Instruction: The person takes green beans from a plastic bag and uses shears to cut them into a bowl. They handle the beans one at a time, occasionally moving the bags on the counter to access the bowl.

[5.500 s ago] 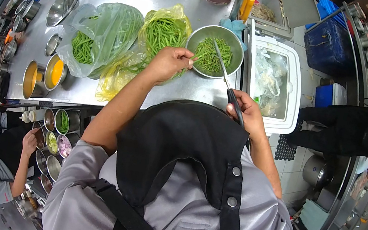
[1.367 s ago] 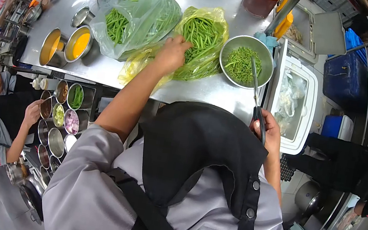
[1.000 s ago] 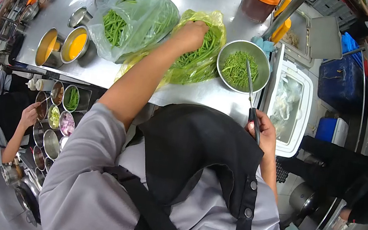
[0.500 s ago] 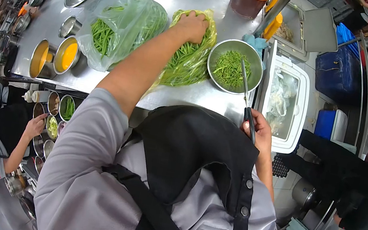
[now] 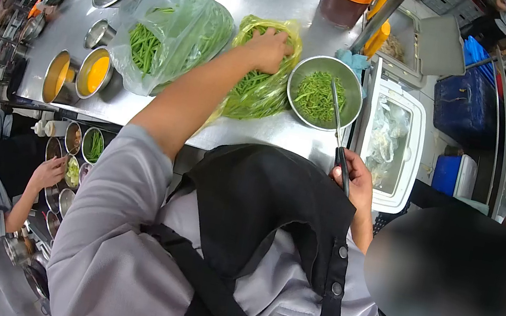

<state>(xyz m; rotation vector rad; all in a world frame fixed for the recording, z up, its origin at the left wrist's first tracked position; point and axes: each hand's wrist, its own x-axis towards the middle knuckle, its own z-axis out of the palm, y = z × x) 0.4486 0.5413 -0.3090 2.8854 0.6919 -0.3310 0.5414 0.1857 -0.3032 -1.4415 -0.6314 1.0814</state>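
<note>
Inside bag rim [image 5: 298, 30], left fingers [image 5: 279, 36] spread on beans [image 5: 253, 83], right fingers [image 5: 355, 160] round scissors [image 5: 343, 169] by table edge [image 5: 268, 147]

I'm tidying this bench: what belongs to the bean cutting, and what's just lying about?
Bean cutting: scissors; yellow bag of beans; bowl of cut pieces; probably the clear bag.
Seemingly unused: orange-lidded tub; blue cloth; orange-filled steel bowls.

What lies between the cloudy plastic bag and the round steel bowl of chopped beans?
A yellow plastic bag of green beans, the left hand at its opening; the head view shows this.
</note>
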